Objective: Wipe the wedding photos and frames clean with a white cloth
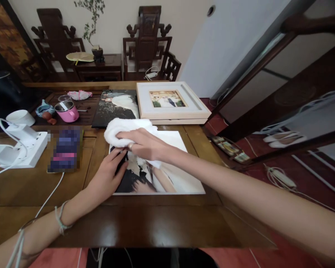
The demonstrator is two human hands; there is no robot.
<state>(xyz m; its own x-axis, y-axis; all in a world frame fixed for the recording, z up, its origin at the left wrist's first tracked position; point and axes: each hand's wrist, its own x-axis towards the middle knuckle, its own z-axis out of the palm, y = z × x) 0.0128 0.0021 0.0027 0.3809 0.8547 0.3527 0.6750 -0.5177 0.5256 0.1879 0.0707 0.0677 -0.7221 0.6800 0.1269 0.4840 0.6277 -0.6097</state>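
Note:
A large photo print (190, 178) lies flat on the wooden table, showing dark clothing, white fabric and part of an arm. Bunched on its far left corner is a white cloth (114, 128). My right hand (143, 143) presses down on this cloth and grips it, its fingertips partly sunk in the folds. Just nearer to me, my left hand (111, 169) rests on the print's left edge with fingers stretched out, holding nothing. Beyond the cloth are a dark photo panel (107, 109) and a pale wooden picture frame (145, 111) with a small photo inside.
On the left stand a white power strip (35, 152), a blurred-out phone-like object (65, 149) on a cable, a pink cup (68, 111) and a white bowl (21, 117). The table (145, 223) ends close in front of me. Carved chairs (149, 37) stand behind it.

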